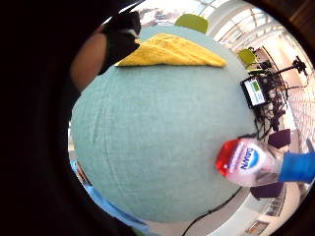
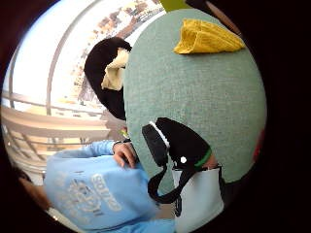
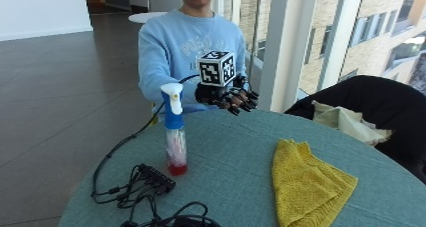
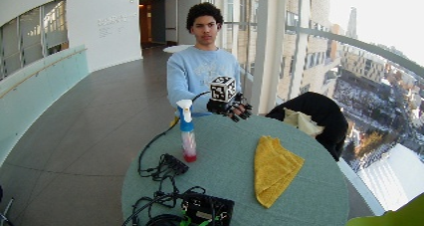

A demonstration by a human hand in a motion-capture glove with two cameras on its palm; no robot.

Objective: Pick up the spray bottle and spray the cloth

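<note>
A spray bottle (image 3: 174,132) with a white trigger, blue neck and red base stands upright on the round green table (image 3: 226,152), at its left side. A yellow cloth (image 3: 306,184) lies folded on the table to the right. My gloved right hand (image 3: 229,97) hovers above the table's far edge, to the right of the bottle's head and apart from it, fingers loosely curled downward and holding nothing. The little finger side palm view shows the bottle (image 1: 251,162) lying near the table's edge and the cloth (image 1: 172,51) across the table. The thumb side palm view shows the cloth (image 2: 206,36).
A black power strip and tangled cables (image 3: 150,184) lie on the table in front of the bottle. A black chair with a cream cloth (image 3: 359,114) stands at the right behind the table. The person's bare hand (image 2: 125,154) rests at the table's edge.
</note>
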